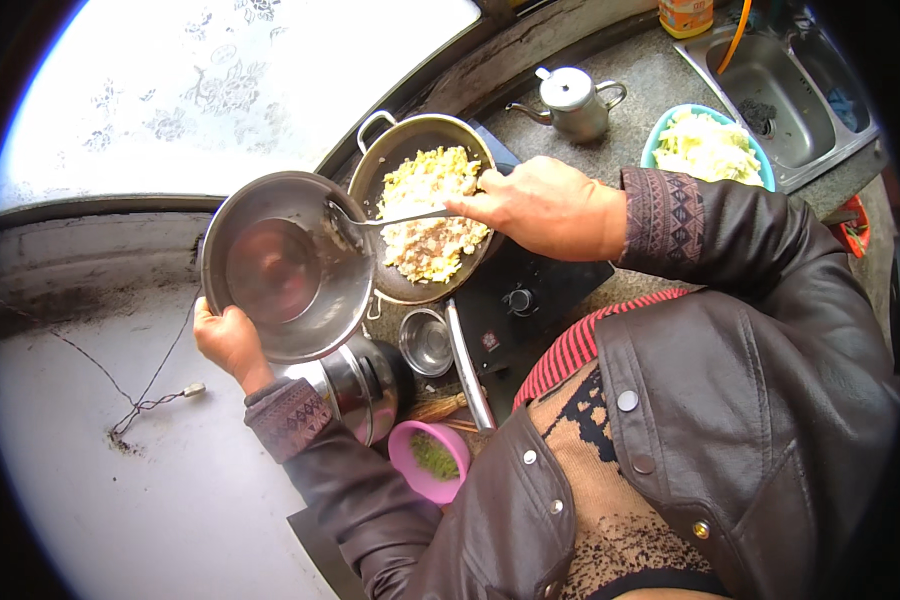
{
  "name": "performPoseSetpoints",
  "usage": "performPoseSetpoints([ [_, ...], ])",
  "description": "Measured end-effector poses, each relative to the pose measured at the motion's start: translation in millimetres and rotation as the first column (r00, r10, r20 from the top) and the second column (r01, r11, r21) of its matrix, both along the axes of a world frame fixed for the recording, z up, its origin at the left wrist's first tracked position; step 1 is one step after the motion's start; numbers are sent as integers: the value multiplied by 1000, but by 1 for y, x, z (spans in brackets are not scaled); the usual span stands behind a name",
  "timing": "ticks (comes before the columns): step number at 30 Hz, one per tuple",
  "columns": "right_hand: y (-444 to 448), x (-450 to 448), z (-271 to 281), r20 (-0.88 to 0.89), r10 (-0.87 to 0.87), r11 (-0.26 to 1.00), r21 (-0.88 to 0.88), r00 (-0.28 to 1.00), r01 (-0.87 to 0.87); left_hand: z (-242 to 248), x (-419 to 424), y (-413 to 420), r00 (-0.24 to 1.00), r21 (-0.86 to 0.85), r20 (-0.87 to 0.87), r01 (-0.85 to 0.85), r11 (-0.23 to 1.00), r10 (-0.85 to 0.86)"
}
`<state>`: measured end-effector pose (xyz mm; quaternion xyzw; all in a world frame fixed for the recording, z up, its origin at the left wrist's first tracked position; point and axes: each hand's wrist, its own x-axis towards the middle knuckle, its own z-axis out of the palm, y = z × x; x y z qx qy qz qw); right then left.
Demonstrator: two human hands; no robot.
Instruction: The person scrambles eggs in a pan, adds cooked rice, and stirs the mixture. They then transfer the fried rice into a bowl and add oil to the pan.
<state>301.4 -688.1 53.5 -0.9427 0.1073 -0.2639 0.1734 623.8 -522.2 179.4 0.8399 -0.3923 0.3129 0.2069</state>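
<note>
My left hand (232,341) grips the rim of a wide metal bowl (270,270), tilted beside the pan. Only some residue shows on the bowl's inner wall. In my right hand (544,206) is the handle of a metal spoon or spatula (390,219), and its head touches the bowl's inside near the right rim. Under the utensil stands a two-handled pan (401,291) with a mound of pale, yellowish crumbled food (427,217), browner in one patch. My right fingers hide part of the pan's right rim.
A black cooktop (547,289) with a knob lies beside the pan. Around it are a metal teapot (574,105), a turquoise bowl of shredded vegetable (652,150), a steel sink (780,97), a small metal bowl (427,343), a large metal pot (356,386) and a pink bowl of chopped greens (409,472).
</note>
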Motion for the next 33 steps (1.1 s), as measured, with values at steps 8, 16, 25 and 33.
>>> performPoseSetpoints([
  [8, -13, -38, -27, -274, -84, 990, 84, 958, 111, 6, -5, 10, 966, -120, 211, -125, 985, 149],
  [16, -17, 3, -66, -383, 94, 896, 434, 919, 89, -20, -28, -59, 387, -681, -680, -18, 732, -623],
  [25, -47, -100, -5, 259, -452, -58, 946, 853, -318, -78, -178, -161, -203, -784, -620, 132, 607, -758],
  [33, -141, -188, -62, 31, -738, -119, 977, 674, -176, -51, -218, -159, -204, -546, -816, 580, 605, -542],
])
